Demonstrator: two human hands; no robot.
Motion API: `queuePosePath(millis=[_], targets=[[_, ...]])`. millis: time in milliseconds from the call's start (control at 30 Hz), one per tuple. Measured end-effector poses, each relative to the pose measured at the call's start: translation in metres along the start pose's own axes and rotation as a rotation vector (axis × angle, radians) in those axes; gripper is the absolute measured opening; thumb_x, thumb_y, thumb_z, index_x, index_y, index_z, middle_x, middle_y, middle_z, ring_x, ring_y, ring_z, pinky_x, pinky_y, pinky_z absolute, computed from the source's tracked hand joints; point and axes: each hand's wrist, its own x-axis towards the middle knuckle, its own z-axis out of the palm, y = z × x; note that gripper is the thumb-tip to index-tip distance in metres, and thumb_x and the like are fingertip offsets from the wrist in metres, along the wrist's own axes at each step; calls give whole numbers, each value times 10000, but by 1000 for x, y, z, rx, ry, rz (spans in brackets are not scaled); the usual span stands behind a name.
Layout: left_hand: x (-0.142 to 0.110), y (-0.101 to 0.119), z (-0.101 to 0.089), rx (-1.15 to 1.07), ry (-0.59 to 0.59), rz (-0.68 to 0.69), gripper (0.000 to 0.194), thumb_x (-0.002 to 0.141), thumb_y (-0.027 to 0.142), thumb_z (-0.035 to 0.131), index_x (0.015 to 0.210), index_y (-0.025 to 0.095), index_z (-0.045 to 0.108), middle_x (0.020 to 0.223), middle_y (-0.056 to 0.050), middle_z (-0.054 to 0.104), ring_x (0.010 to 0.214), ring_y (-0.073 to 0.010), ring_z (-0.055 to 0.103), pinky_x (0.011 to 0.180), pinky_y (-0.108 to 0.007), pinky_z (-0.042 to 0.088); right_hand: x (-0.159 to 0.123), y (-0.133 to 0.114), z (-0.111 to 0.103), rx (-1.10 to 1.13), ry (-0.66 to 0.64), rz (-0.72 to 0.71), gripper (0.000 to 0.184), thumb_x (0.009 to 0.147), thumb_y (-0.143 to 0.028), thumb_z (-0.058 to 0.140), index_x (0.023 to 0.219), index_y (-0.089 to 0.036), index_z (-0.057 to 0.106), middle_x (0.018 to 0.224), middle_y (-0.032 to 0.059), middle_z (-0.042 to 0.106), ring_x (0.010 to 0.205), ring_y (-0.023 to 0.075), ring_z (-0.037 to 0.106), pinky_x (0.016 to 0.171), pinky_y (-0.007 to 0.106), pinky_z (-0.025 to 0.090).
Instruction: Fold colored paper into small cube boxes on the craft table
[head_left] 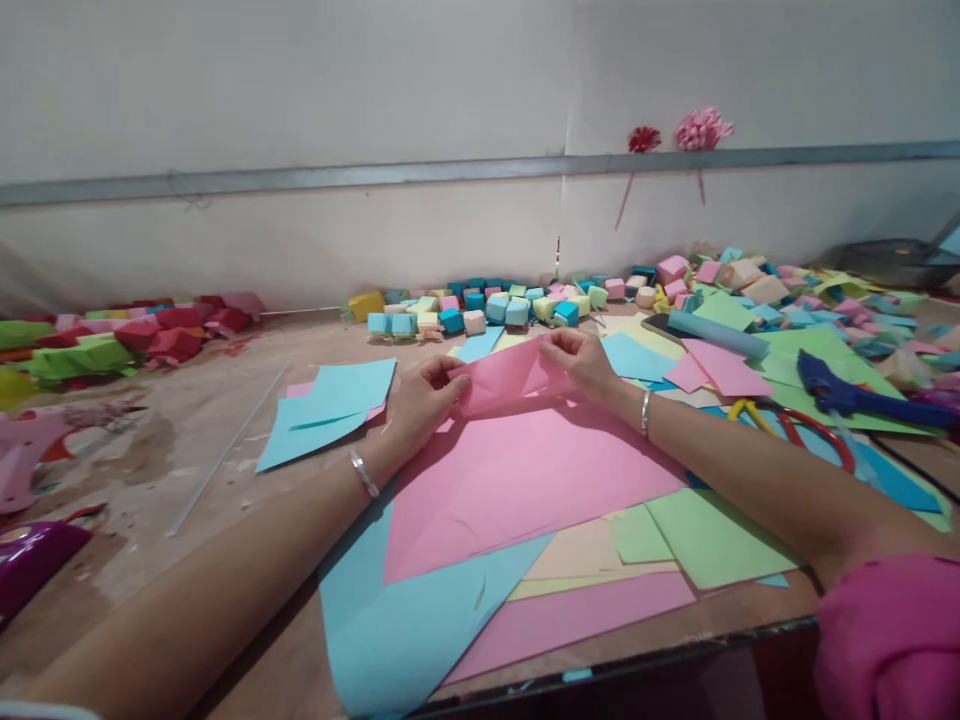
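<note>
A pink sheet of paper (499,380) is held up between my two hands, its upper strip raised above the table. My left hand (429,398) pinches its left end between thumb and fingers. At the upper right corner, my right hand (583,365) grips the same strip. Below lies a larger pink paper area (517,480); whether it joins the raised strip I cannot tell. Under it spreads a light blue sheet (412,610), with green sheets (716,535) to the right. Small blue sheets (330,405) lie just left of my left hand.
Small folded paper blocks (480,305) line the wall, with red and green ones (150,335) at left. A blue glue gun (862,395) and scissors (795,425) lie at right. A pink glue gun (37,440) and clear glue stick (225,455) are at left.
</note>
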Motion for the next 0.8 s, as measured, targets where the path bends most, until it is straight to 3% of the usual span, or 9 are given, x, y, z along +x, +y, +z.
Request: queuePosePath(millis=[300, 800], targets=[[-1, 5, -1, 89, -46, 5, 228, 643, 263, 680, 845, 164, 720, 718, -20, 687, 624, -151, 590, 535, -233, 441, 1, -3, 0, 12, 35, 19, 234, 730, -403, 636, 700, -175, 588, 605, -28, 497, 546, 91, 394, 495, 239, 302], [-1, 11, -3, 245, -76, -38, 267, 687, 330, 633, 863, 166, 749, 653, -10, 662, 593, -140, 541, 544, -236, 408, 3, -3, -4, -53, 16, 65, 195, 709, -353, 614, 666, -166, 578, 592, -39, 490, 529, 79, 372, 487, 234, 278]])
